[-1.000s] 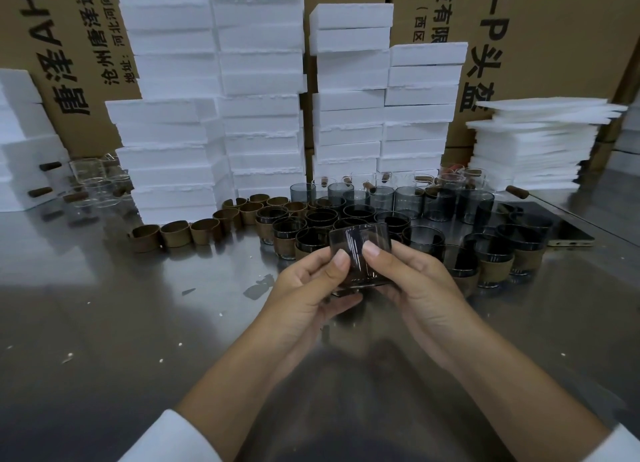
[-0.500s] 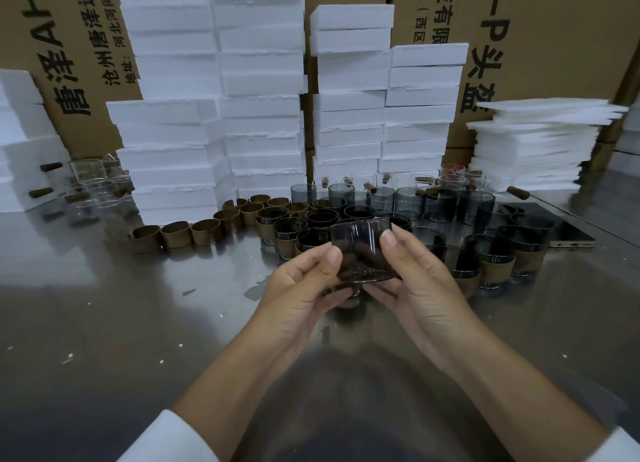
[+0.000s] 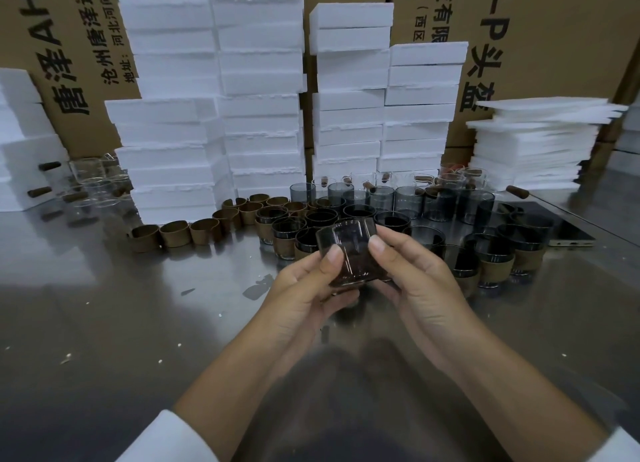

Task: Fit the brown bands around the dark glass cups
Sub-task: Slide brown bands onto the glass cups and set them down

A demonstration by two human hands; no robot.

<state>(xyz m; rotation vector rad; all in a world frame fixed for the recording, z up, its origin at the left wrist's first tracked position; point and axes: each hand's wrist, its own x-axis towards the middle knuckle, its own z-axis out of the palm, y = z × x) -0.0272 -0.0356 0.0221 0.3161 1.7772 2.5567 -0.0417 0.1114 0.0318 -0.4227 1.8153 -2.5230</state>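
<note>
A dark glass cup (image 3: 349,250) is held above the steel table between my left hand (image 3: 304,288) and my right hand (image 3: 415,285), thumbs pressed on its near side. It tilts with its rim away from me. Whether a band is on it I cannot tell. Behind it stand several dark cups wearing brown bands (image 3: 491,271) and several bare dark cups (image 3: 408,202). A curved row of loose brown bands (image 3: 175,233) lies on the table to the left.
Stacks of white foam blocks (image 3: 207,122) and cardboard boxes (image 3: 554,29) wall off the back. Clear glasses (image 3: 93,184) stand at far left. A pile of thin foam sheets (image 3: 540,143) and a phone (image 3: 568,233) lie at right. White crumbs dot the steel table (image 3: 104,323).
Both hands lifted the cup slightly, then lowered it a little, and turned it between the fingers. Everything on the table stayed put.
</note>
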